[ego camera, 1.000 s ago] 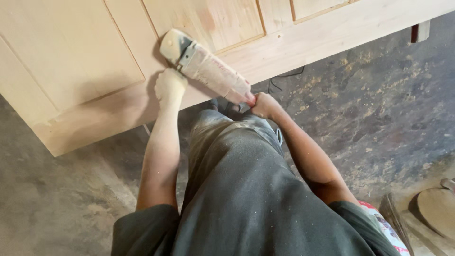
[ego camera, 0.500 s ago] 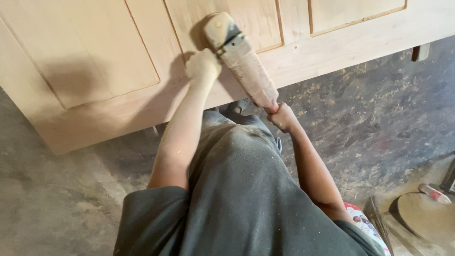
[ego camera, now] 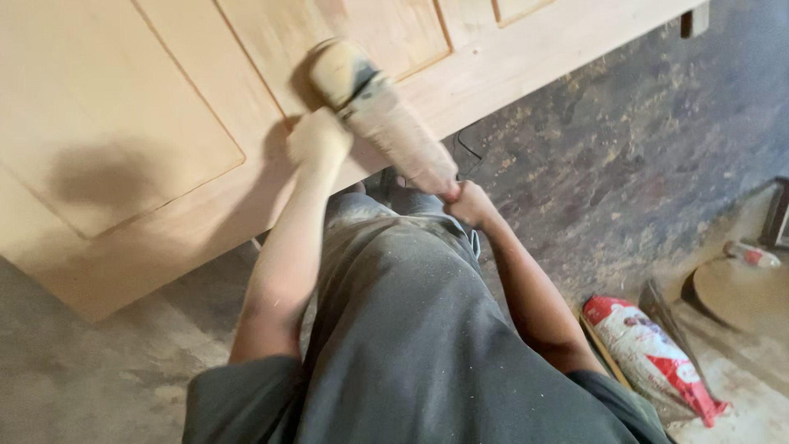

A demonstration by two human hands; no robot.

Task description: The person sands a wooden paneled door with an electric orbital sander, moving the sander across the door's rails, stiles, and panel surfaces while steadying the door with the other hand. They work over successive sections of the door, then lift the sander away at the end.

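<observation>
From where I watch, my left hand (ego camera: 319, 138) is curled around the side grip near the head of the dusty sander (ego camera: 380, 113), whose pad lies flat against the pale wooden door (ego camera: 123, 156) across its raised panel edge; if that hand leans unevenly, I judge the pad could tip and gouge the moulding. My right hand (ego camera: 468, 203) is closed tight on the tail of the sander, and the black cord (ego camera: 470, 146) hanging near the door's lower edge could snag and jerk the tool off line.

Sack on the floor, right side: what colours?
Red and white sack, clearest in the head view.
</observation>
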